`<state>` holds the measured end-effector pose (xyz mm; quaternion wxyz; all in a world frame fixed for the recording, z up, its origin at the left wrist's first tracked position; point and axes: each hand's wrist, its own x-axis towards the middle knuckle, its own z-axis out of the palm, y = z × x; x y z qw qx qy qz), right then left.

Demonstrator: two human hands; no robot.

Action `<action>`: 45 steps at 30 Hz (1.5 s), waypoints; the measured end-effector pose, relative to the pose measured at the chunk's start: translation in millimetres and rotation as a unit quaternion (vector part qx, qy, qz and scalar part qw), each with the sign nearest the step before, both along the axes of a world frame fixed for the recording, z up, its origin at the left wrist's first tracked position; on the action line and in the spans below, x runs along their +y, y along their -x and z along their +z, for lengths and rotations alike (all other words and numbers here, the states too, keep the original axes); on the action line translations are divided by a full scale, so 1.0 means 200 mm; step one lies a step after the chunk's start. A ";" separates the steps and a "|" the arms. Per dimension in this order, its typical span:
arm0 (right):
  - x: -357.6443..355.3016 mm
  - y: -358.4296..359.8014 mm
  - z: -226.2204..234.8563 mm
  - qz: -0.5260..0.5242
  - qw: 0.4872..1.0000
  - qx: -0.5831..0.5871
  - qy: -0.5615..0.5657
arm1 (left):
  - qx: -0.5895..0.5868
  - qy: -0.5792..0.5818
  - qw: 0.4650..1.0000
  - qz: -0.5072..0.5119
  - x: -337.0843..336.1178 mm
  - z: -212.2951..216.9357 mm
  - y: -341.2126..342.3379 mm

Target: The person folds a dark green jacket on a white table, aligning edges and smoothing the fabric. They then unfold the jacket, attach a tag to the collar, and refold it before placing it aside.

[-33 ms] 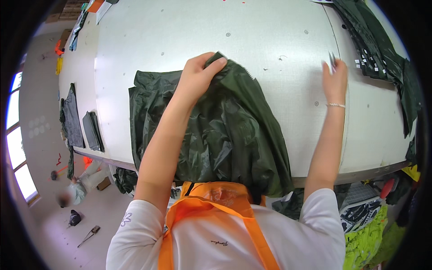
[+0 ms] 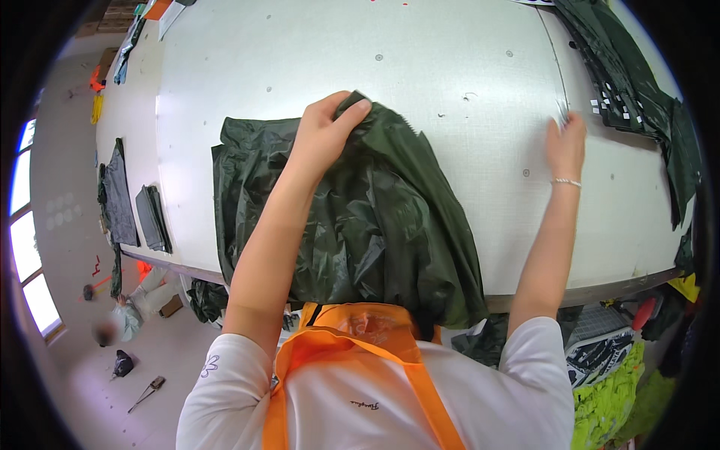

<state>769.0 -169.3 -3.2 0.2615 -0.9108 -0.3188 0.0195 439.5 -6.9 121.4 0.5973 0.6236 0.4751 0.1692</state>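
**My hands on the big green cloth**

My left hand (image 2: 326, 127) is closed around the top edge of a dark green shiny cloth (image 2: 375, 225). My fingers pinch a fold of it at the far end. My right hand (image 2: 566, 142) is stretched out far to the right, on the white table (image 2: 300, 60). Its fingers are close together and touch something small and thin there. It is too blurry to say what it is.

The cloth lies in the middle of the table, right in front of me. It is crumpled and puffy. Its near end hangs over the table edge by my orange apron (image 2: 360, 337). Its long way runs from me toward the far side of the table.

A pile of more dark green pieces (image 2: 630, 82) sits at the far right, just past my right hand. Two dark flat pieces (image 2: 135, 202) lie on the left side, well apart from the cloth. My left arm covers part of the cloth.
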 end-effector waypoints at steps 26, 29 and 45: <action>-0.22 1.51 0.20 0.258 0.797 0.481 -0.259 | -0.296 0.124 0.938 -0.132 -1.24 0.49 0.71; -0.27 1.89 0.63 0.277 0.691 0.612 -0.266 | -0.391 0.065 0.868 -0.298 -1.38 0.72 0.97; -2.36 1.60 1.78 0.154 0.986 0.013 0.068 | -0.293 -0.312 0.816 -0.389 -1.90 0.67 1.70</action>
